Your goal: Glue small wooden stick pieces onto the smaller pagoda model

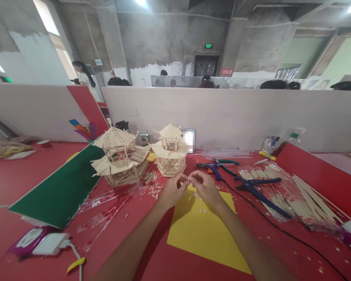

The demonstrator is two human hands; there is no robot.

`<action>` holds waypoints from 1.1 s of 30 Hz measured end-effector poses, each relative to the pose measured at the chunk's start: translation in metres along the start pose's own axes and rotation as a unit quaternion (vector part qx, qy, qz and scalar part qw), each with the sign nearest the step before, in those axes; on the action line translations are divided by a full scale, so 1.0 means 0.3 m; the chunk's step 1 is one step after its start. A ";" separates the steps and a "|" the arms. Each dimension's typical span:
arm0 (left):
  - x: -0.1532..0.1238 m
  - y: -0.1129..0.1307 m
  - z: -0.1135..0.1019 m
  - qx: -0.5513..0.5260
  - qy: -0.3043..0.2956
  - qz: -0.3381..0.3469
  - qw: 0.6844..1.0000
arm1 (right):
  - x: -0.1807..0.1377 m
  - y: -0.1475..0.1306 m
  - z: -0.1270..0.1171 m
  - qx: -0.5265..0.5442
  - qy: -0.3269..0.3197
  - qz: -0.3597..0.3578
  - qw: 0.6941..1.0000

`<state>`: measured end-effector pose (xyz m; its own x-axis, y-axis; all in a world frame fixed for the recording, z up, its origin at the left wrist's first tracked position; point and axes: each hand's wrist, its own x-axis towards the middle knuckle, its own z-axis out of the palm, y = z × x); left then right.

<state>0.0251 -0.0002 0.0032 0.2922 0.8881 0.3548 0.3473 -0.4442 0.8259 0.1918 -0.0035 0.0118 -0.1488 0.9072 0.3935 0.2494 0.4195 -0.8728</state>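
Observation:
My left hand (174, 189) and my right hand (204, 186) meet over the top of a yellow sheet (203, 238), thumbs and forefingers pinched together. Whatever sits between the fingertips is too small to name. Small pale stick pieces (203, 211) lie on the sheet below. Just beyond my hands stands a small stick-built pagoda model (171, 152). To its left is a larger stick pagoda (118, 156), also with two roof tiers. Cut stick bits (153, 183) are scattered between the larger model and my left hand.
A blue glue gun (215, 169), green-handled pliers (226, 164) and large blue-handled cutters (260, 191) lie at the right, beside bagged sticks (283, 187). A black cable crosses the right side. Green board (58, 183) and clear wrappers (105, 210) are at the left, with a power strip (32, 242) nearer.

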 end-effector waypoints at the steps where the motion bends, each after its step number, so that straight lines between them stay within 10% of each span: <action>1: 0.000 -0.001 0.000 -0.006 -0.002 0.000 1.000 | 0.001 -0.002 0.000 0.002 -0.001 0.002 1.000; 15: -0.008 0.030 0.003 -0.019 0.014 0.003 1.000 | -0.001 0.013 -0.005 0.125 -0.018 0.037 0.991; 33: -0.001 0.013 0.000 -0.018 0.031 0.008 0.999 | -0.002 0.017 -0.011 -0.014 -0.055 0.019 0.998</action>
<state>0.0263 -0.0024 0.0063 0.2406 0.8870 0.3941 0.3112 -0.4551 0.8343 0.1962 -0.0018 0.0078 -0.2429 0.9144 0.3239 0.2842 0.3863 -0.8775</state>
